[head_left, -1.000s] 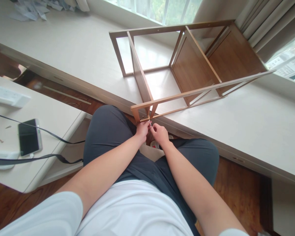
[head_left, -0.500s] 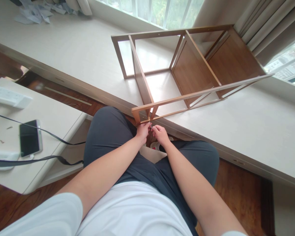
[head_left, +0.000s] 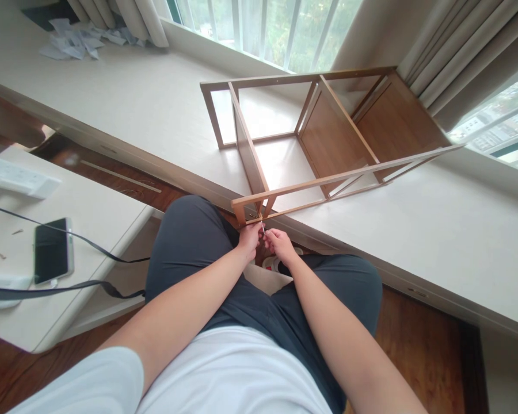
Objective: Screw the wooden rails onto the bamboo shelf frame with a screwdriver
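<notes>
A brown wooden shelf frame (head_left: 323, 171) lies on its side on the white ledge, its near end jutting over the edge. Between the fingers of my right hand (head_left: 280, 244) is a thin silver rod-like tool (head_left: 263, 227), its tip up at the frame's lower rail near the corner. Fingers curled, my left hand (head_left: 250, 240) sits just under that same rail, close beside the tool. What the left fingertips grip is too small to make out. Both hands are between my knees.
A white side table (head_left: 107, 221) at the left carries a phone (head_left: 52, 250), a power strip (head_left: 23, 178) and small loose bits. Dark straps (head_left: 99, 284) run from it toward my lap. Crumpled paper (head_left: 71, 43) lies on the ledge (head_left: 392, 230) by the curtain.
The view has tilted up slightly, so the shelf frame appears lower in the picture. Both hands stay at the same corner, and the silver tool remains in the right fingers.
</notes>
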The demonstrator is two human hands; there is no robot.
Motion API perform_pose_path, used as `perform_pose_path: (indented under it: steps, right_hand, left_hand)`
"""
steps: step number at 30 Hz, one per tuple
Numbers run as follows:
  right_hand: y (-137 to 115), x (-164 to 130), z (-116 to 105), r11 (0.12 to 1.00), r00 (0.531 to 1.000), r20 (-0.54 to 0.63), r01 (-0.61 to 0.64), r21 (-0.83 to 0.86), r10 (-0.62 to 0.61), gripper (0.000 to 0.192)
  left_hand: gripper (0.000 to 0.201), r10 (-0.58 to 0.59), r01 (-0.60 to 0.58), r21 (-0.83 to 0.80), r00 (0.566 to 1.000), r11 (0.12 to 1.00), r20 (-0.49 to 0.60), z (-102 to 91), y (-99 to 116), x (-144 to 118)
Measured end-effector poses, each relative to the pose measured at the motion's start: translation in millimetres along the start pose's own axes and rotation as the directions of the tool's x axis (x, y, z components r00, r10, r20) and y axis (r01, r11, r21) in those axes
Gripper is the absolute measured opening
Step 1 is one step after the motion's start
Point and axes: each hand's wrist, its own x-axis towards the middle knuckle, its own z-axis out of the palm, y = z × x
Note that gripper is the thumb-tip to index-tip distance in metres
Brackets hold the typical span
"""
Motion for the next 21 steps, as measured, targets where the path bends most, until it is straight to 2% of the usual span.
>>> perform_pose_path:
  steps: [9, 14, 18, 21]
  right_hand:
    - [-1.2, -0.5, 2.5, 0.999, 0.999, 0.020, -0.032, 0.037, 0.032, 0.035]
    - [1.6, -0.7, 3.5, 0.970, 0.988, -0.052, 0.129, -0.208, -0.142, 0.035]
    - [2.6, -1.2, 1.7, 0.974, 0.994, -0.046, 0.088, -0.209, -0.099, 0.035]
    - [1.5, -4.6, -0.4, 0.947, 0.991, -0.033, 0.117, -0.299, -0.133, 0.032]
  left_hand:
    - [0.032, -0.013, 0.013, -0.017, 1.000, 1.000, -0.023, -0.8, 3.0, -1.8]
    - [0.034, -0.026, 0.026, -0.011, 0.999, 1.000, -0.027, -1.1, 5.1, -1.6]
    - [0.031, -0.030, 0.030, -0.017, 0.999, 0.999, -0.028, -1.6, 6.9, -2.3]
    - [0.029, -0.023, 0.022, -0.038, 0.999, 0.999, -0.038, -1.4, 9.1, -4.2]
